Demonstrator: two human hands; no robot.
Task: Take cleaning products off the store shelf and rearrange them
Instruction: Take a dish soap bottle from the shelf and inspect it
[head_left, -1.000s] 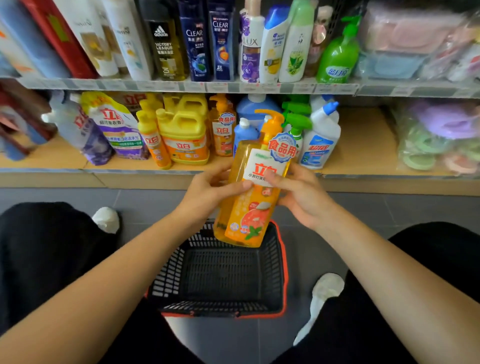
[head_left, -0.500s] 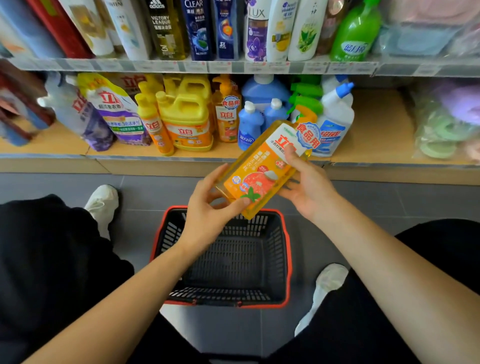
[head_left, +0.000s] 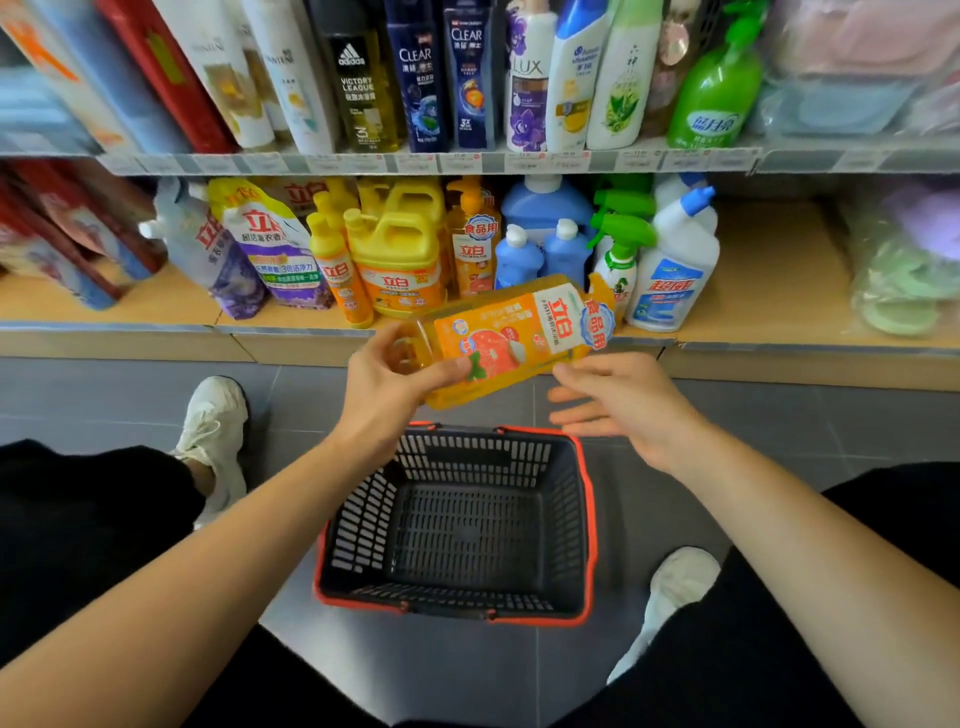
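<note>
While the person crouches on the grey floor before the low shelf (head_left: 779, 312), the left hand (head_left: 387, 384) grips the base end of an orange dish-soap bottle (head_left: 511, 338), fingers behind it and thumb across its front. That bottle lies almost on its side in the air, base to the left, pump end pointing right toward the shelf edge, label facing up. It hangs above the far rim of a dark shopping basket (head_left: 584, 519) with a red edge, which sits on the floor between the person's knees, nothing visible in it. The right hand (head_left: 623, 400) is open and holds nothing, fingers spread and pointing left just below the bottle's right half; whether a fingertip brushes it I cannot tell. On the shelf beyond, from left to right, stand refill pouches (head_left: 265, 244), yellow jugs (head_left: 400, 260), another orange pump bottle (head_left: 472, 244), small blue bottles (head_left: 540, 254), a green-trigger sprayer (head_left: 621, 249) and a white bottle with a blue cap (head_left: 675, 270). White shoes (head_left: 213, 431) rest on the floor at either side.
</note>
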